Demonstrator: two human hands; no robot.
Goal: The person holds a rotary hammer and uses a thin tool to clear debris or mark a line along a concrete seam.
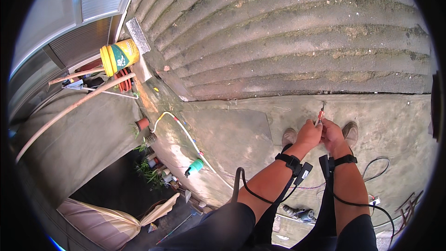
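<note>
My left hand (308, 133) and my right hand (331, 133) are brought together in front of me, above my shoes. Between them a screwdriver (320, 115) with a red and pale handle points away from me, its thin dark shank toward the foot of the ridged concrete slope. Both hands are closed around the handle end, and their fingers partly hide it. Whether the tip touches the floor cannot be made out. A black strap with a cable is on each wrist.
Ridged concrete slope (288, 37) rises ahead. At left stand a yellow bucket (121, 57), a long wooden pole (74, 112) and potted plants (151, 172). A pale hose (186, 132) runs past a green object (195, 166). A grey power tool (304, 214) and a looped black cable (377, 161) lie near my legs.
</note>
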